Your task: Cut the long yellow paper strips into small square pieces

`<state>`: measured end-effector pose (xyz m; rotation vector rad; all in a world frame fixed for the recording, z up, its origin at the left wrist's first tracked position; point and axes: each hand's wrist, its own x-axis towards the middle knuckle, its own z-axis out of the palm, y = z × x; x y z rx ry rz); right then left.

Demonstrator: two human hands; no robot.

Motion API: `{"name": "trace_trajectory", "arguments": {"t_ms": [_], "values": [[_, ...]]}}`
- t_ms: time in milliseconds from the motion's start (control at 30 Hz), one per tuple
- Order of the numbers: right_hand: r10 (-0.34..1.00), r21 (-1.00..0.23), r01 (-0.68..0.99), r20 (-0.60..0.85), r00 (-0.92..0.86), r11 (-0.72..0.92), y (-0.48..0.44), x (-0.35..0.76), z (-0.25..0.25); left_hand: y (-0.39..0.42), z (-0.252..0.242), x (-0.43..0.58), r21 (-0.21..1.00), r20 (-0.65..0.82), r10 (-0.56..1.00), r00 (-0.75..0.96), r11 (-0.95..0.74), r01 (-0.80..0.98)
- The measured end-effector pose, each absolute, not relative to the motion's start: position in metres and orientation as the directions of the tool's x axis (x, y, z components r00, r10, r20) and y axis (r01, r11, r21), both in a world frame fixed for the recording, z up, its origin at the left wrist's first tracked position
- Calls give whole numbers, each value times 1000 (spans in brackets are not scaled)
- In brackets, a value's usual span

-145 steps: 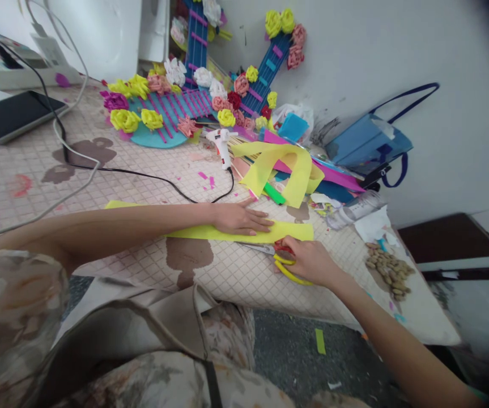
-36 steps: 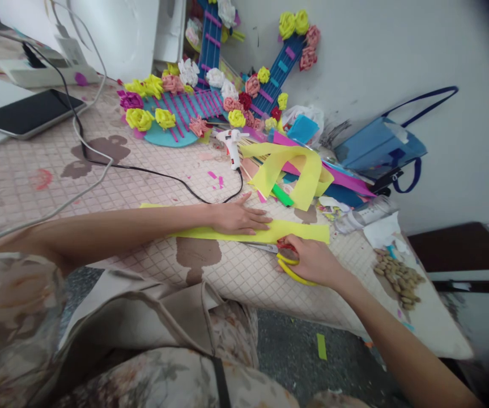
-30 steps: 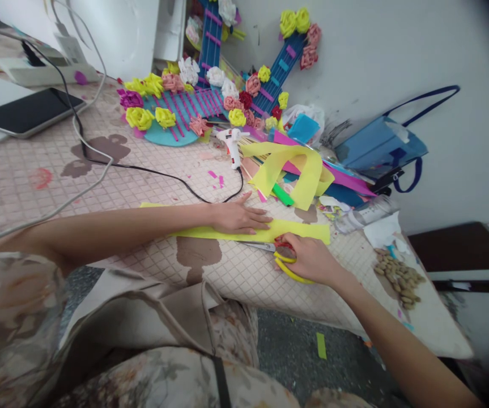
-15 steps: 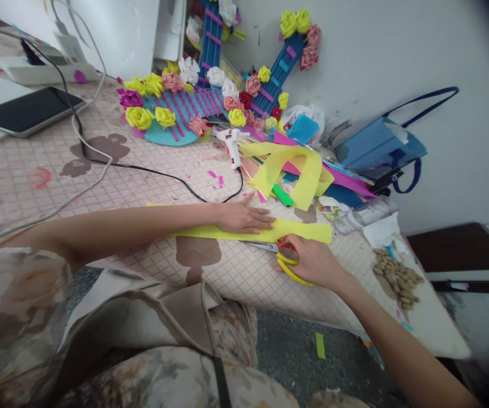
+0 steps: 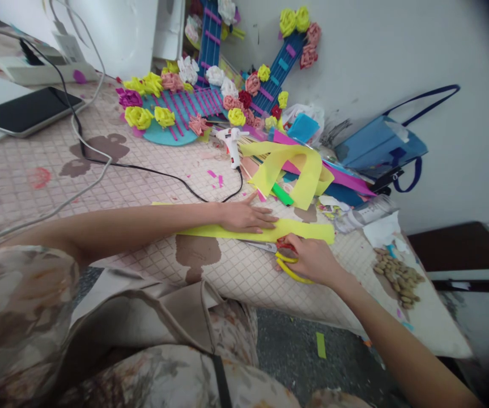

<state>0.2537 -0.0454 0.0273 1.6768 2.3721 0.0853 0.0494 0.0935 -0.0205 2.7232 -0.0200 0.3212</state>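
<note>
Flat on a yellow paper strip [image 5: 307, 230] rests my left hand [image 5: 246, 217], its fingers stretched out and pressing down. The strip lies along the near side of the table, partly covered by my left forearm. My right hand [image 5: 307, 255] is closed around the yellow and red handles of a pair of scissors [image 5: 294, 274] at the strip's lower edge. The metal blades point left beside that edge, and their tips are hard to make out. A white hot glue gun [image 5: 233, 145] stands beyond my left hand.
Behind are blue paper guitars [image 5: 176, 113] with paper flowers, and a looped yellow strip [image 5: 286, 156] over craft supplies. Peanuts [image 5: 397, 277] lie at the right, near a clear plastic bottle [image 5: 367, 214]. A black cable [image 5: 154, 170] crosses the tabletop; a tablet [image 5: 27, 110] lies at the left.
My left hand and the yellow strip have shifted slightly to the right. The scissors in my right hand have moved a little to the left along the strip's edge.
</note>
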Motion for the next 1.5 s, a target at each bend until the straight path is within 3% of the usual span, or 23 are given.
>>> {"name": "trace_trajectory", "arguments": {"t_ms": [167, 500, 867, 1267, 1500], "values": [[937, 160, 927, -146, -316, 338, -47, 254, 30, 92, -17, 49, 400, 151, 47, 987, -916, -17], [925, 109, 926, -171, -341, 361, -42, 243, 30, 93, -19, 53, 341, 181, 41, 983, -940, -24], [931, 190, 915, -156, -330, 356, -43, 246, 25, 94, -22, 55, 339, 195, 39, 980, -940, -30], [928, 124, 925, -154, -338, 358, -41, 236, 28, 93, -18, 59, 369, 184, 59, 981, -929, -14], [923, 156, 912, -138, -359, 378, -38, 234, 27, 94, -20, 62, 380, 185, 54, 981, -925, -21]]}}
